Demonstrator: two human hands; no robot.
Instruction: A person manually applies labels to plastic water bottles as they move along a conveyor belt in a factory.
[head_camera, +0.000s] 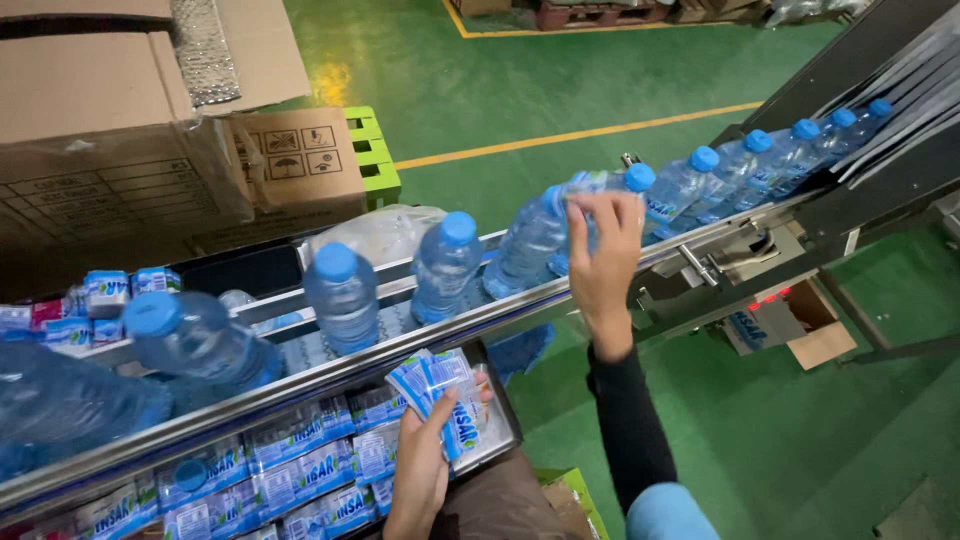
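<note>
Right hand (603, 262) raised on the conveyor line, fingers pinching a blue-white label sleeve (590, 183) at the neck of a clear bottle (535, 240), long axis tilted upright. Left hand (420, 470) lower and nearer, gripping a fan of label sleeves (440, 385) above a tray (505, 420) of more.
</note>
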